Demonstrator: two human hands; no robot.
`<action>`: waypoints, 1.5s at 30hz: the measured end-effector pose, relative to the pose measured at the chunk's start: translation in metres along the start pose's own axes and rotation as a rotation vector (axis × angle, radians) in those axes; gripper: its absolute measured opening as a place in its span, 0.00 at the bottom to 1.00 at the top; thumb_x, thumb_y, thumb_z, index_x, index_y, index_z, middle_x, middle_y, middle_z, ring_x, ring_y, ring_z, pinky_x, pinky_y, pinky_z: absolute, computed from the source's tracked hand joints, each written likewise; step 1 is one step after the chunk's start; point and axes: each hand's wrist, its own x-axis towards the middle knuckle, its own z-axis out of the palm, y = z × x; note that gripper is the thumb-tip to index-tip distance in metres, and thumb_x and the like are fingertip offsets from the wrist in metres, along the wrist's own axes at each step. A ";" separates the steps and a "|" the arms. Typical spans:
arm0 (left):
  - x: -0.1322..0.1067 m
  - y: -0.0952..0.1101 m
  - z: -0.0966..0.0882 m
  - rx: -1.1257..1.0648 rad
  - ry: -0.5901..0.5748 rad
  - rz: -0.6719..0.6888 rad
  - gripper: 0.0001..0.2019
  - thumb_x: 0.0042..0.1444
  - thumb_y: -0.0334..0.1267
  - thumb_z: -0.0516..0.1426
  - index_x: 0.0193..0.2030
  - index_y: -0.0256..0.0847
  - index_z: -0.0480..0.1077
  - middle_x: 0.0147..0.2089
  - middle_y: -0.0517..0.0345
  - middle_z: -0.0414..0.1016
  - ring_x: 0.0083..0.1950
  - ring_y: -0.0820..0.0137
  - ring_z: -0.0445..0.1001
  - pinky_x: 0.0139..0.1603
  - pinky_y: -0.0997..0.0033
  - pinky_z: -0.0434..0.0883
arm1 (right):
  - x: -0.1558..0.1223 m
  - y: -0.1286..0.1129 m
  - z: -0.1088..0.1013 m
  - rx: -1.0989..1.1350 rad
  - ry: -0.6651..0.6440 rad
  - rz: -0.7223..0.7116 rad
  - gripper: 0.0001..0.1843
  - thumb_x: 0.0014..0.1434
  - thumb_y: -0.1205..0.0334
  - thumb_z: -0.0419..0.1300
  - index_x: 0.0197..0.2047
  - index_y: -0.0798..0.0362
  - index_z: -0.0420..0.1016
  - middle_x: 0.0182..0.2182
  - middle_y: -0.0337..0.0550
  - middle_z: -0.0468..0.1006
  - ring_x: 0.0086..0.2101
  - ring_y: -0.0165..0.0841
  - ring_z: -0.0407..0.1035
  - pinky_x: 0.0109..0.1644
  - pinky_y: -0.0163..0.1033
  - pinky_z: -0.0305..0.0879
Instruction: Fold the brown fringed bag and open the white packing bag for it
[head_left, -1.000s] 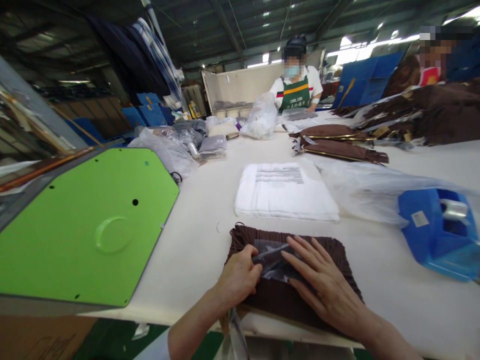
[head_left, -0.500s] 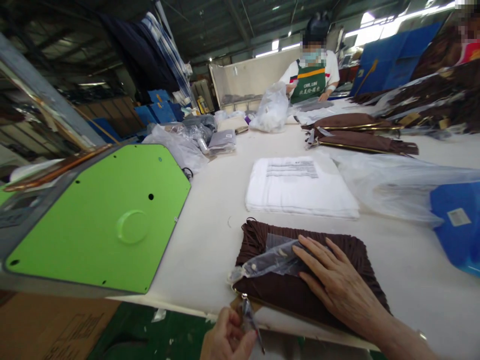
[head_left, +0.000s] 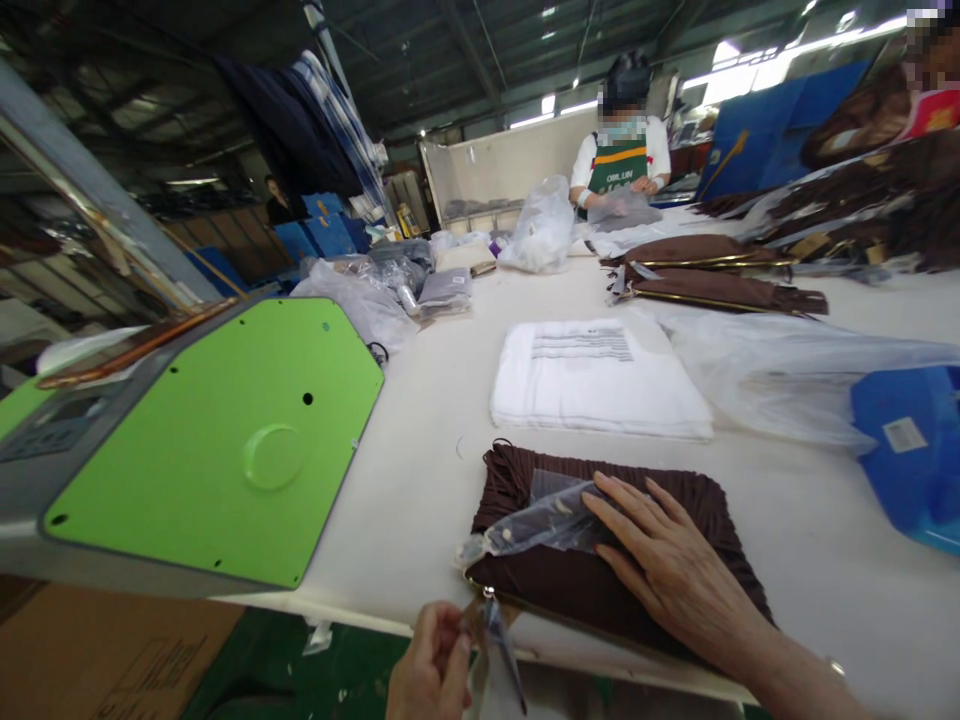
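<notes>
A folded brown pleated fabric piece [head_left: 540, 580] lies at the near edge of the white table [head_left: 420, 470]. A small clear plastic bag with small parts [head_left: 532, 522] rests on top of it. My right hand [head_left: 667, 570] lies flat on the fabric, fingers stretched out, fingertips on the bag. My left hand [head_left: 431, 670] is below the table edge, pinched on a thin clear plastic strip [head_left: 499, 645] that hangs from the fabric's near corner.
A green-topped machine [head_left: 225, 450] stands at the left. A folded white cloth with printed text [head_left: 596, 380] lies beyond the fabric. Clear bags [head_left: 780, 370], a blue tape dispenser [head_left: 911, 455] and brown bundles [head_left: 712, 280] are at the right. A person in a green apron [head_left: 622, 150] works far off.
My left hand left the bag on the fabric and dropped below the table edge, where it now pinches a hanging plastic strip. My right hand stayed flat on the fabric.
</notes>
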 end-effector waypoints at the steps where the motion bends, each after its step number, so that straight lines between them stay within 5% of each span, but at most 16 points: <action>1: 0.001 0.004 0.002 -0.045 -0.001 -0.043 0.13 0.47 0.49 0.52 0.34 0.43 0.60 0.22 0.64 0.71 0.18 0.73 0.66 0.19 0.76 0.59 | 0.000 0.000 0.000 0.003 0.005 -0.002 0.23 0.62 0.59 0.48 0.61 0.48 0.57 0.62 0.45 0.57 0.59 0.36 0.55 0.61 0.52 0.53; 7: 0.007 0.017 0.013 -0.351 0.050 -0.231 0.19 0.37 0.49 0.61 0.27 0.41 0.57 0.13 0.67 0.65 0.12 0.76 0.62 0.14 0.81 0.50 | -0.001 0.001 0.001 0.015 0.041 -0.009 0.23 0.62 0.58 0.48 0.60 0.48 0.58 0.61 0.45 0.59 0.58 0.37 0.57 0.60 0.51 0.53; 12: 0.017 0.017 -0.020 -0.206 0.115 -0.120 0.15 0.38 0.45 0.59 0.31 0.41 0.62 0.18 0.68 0.67 0.15 0.77 0.63 0.16 0.81 0.55 | -0.001 0.003 0.004 -0.005 0.079 -0.044 0.23 0.62 0.58 0.48 0.60 0.49 0.58 0.60 0.45 0.60 0.57 0.37 0.59 0.60 0.50 0.54; 18: 0.035 0.054 -0.070 0.327 0.246 0.389 0.07 0.51 0.41 0.54 0.36 0.42 0.67 0.26 0.63 0.73 0.26 0.71 0.73 0.26 0.75 0.69 | -0.001 0.003 0.006 -0.026 0.077 -0.052 0.24 0.62 0.57 0.48 0.61 0.49 0.57 0.61 0.45 0.59 0.57 0.37 0.57 0.59 0.50 0.54; 22: 0.038 0.098 -0.060 0.776 0.450 1.138 0.10 0.57 0.29 0.49 0.44 0.39 0.67 0.34 0.57 0.76 0.32 0.70 0.74 0.34 0.72 0.68 | 0.000 0.002 0.003 -0.011 0.068 -0.038 0.24 0.62 0.58 0.48 0.61 0.48 0.57 0.61 0.45 0.60 0.57 0.37 0.58 0.59 0.50 0.54; 25: 0.040 0.125 -0.035 0.912 0.238 1.484 0.13 0.59 0.26 0.44 0.45 0.34 0.66 0.35 0.53 0.76 0.32 0.69 0.72 0.33 0.69 0.67 | 0.001 0.001 0.000 -0.027 0.055 -0.034 0.24 0.62 0.58 0.49 0.61 0.49 0.57 0.61 0.46 0.59 0.57 0.37 0.58 0.59 0.50 0.55; 29: 0.057 0.144 0.001 0.747 -0.086 1.381 0.14 0.59 0.28 0.43 0.34 0.36 0.69 0.27 0.57 0.73 0.28 0.69 0.70 0.28 0.71 0.64 | 0.002 0.000 -0.001 -0.057 0.058 -0.045 0.24 0.61 0.59 0.49 0.61 0.50 0.57 0.61 0.45 0.60 0.57 0.36 0.58 0.58 0.50 0.56; 36: 0.110 0.150 0.050 0.429 -0.648 0.981 0.08 0.50 0.25 0.54 0.34 0.36 0.73 0.33 0.56 0.76 0.36 0.71 0.73 0.39 0.74 0.68 | 0.000 0.002 0.000 -0.053 0.027 -0.028 0.26 0.61 0.59 0.50 0.62 0.50 0.55 0.61 0.45 0.58 0.58 0.37 0.57 0.58 0.51 0.57; 40: 0.122 0.140 0.063 0.372 -0.697 0.918 0.08 0.47 0.24 0.57 0.34 0.36 0.72 0.33 0.60 0.75 0.34 0.75 0.73 0.36 0.80 0.68 | 0.000 0.001 -0.001 -0.068 0.030 -0.036 0.26 0.60 0.60 0.50 0.62 0.50 0.55 0.61 0.45 0.60 0.57 0.37 0.58 0.58 0.52 0.58; 45: 0.118 0.127 0.064 0.359 -0.615 0.913 0.08 0.48 0.26 0.57 0.36 0.37 0.70 0.35 0.60 0.73 0.35 0.72 0.70 0.38 0.75 0.69 | 0.002 0.000 -0.003 -0.060 0.022 -0.034 0.26 0.60 0.61 0.50 0.62 0.49 0.55 0.61 0.44 0.58 0.58 0.37 0.56 0.58 0.51 0.59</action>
